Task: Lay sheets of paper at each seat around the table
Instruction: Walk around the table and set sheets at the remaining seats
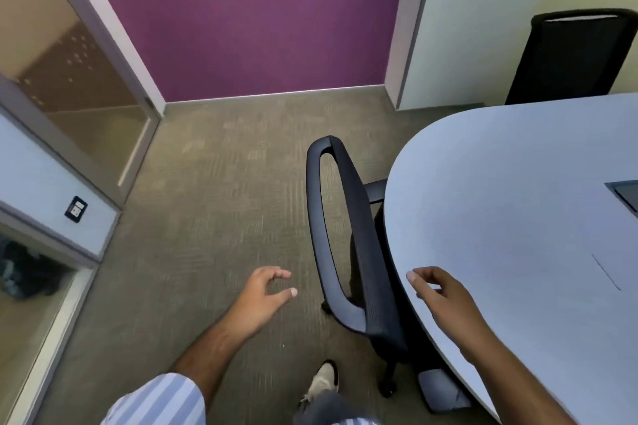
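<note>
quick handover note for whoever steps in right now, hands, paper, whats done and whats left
Left hand: open, empty, fingers loosely curled, over the carpet beside the near chair.
Right hand: open, empty, over the near edge of the table.
Paper: no sheets in view, neither in hand nor on the visible part of the table.
Seats in view: the near chair, tucked against the table's rounded end, and a far chair by the wall.
Done: no sheets lie at either visible seat.
Left: find the paper, then lay sheets at each seat. The rest of the table is out of frame.
</note>
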Tool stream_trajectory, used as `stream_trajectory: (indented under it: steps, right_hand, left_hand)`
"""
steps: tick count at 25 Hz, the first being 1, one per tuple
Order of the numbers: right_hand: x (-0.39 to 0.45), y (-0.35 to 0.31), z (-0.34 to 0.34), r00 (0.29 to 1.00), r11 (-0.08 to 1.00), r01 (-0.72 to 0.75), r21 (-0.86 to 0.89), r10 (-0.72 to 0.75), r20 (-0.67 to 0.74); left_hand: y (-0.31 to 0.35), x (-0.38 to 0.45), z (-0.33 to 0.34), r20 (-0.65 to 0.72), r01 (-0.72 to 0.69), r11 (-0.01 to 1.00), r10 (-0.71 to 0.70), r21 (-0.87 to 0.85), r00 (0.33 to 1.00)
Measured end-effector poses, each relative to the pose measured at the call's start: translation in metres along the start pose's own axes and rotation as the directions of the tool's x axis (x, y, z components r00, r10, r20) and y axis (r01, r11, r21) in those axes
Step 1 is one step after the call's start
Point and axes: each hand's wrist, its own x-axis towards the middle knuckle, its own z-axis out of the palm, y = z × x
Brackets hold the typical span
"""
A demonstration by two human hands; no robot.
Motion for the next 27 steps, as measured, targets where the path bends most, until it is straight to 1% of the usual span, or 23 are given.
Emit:
stream_trajectory:
  steps: [2,4,6,8,9,12,16,19,21,23,26,27]
  right_hand:
    - [0.033,-0.018,0.011,1.0,0.999,-0.027,0.032,0.027,-0.003]
    - [0.057,-0.031,0.021,0.999,0.998,-0.044,0.043,0.043,0.017]
    - [0.083,-0.049,0.029,0.998,0.997,-0.056,0.052,0.056,0.002]
    - [0.102,-0.061,0.033,0.995,0.994,-0.095,0.061,0.094,0.011]
    - [0.109,-0.067,0.034,0.992,0.989,-0.128,0.075,0.127,0.021]
    - [0.128,-0.08,0.036,0.976,0.963,-0.217,0.16,0.216,0.025]
    - [0.155,-0.088,0.045,0.954,0.943,-0.28,0.179,0.295,-0.061]
    - [0.175,-0.093,0.05,0.935,0.936,-0.337,0.101,0.345,-0.083]
    - [0.186,-0.099,0.056,0.908,0.916,-0.396,0.069,0.402,-0.115]
    - [0.191,-0.117,0.066,0.867,0.884,-0.459,0.089,0.468,-0.171]
    - [0.199,-0.145,0.079,0.801,0.838,-0.533,0.116,0.544,-0.249]
    - [0.201,-0.153,0.081,0.784,0.826,-0.548,0.132,0.562,-0.262]
  left_hand:
    - [0.004,0.034,-0.024,0.033,0.011,0.999,-0.013,0.038,0.999]
    - [0.01,0.064,-0.045,0.083,0.01,1.0,-0.012,0.03,0.997]
    - [0.023,0.101,-0.061,0.079,0.031,0.998,-0.026,-0.053,0.997]
    - [0.036,0.137,-0.071,0.065,0.117,0.983,-0.109,-0.143,0.992]
    - [0.041,0.151,-0.071,0.084,0.154,0.974,-0.142,-0.165,0.986]
    - [0.048,0.194,-0.067,0.177,0.197,0.966,-0.167,-0.17,0.97]
    - [0.057,0.282,-0.069,0.316,0.217,0.965,-0.163,-0.146,0.935]
    - [0.066,0.343,-0.063,0.439,0.215,0.972,-0.152,-0.098,0.886]
    - [0.075,0.384,-0.066,0.553,0.185,0.982,-0.133,-0.039,0.822]
    - [0.085,0.425,-0.073,0.645,0.133,0.991,-0.121,0.03,0.754]
    - [0.107,0.473,-0.086,0.705,0.053,0.995,-0.093,0.078,0.703]
    - [0.112,0.488,-0.088,0.714,0.041,0.996,-0.084,0.078,0.695]
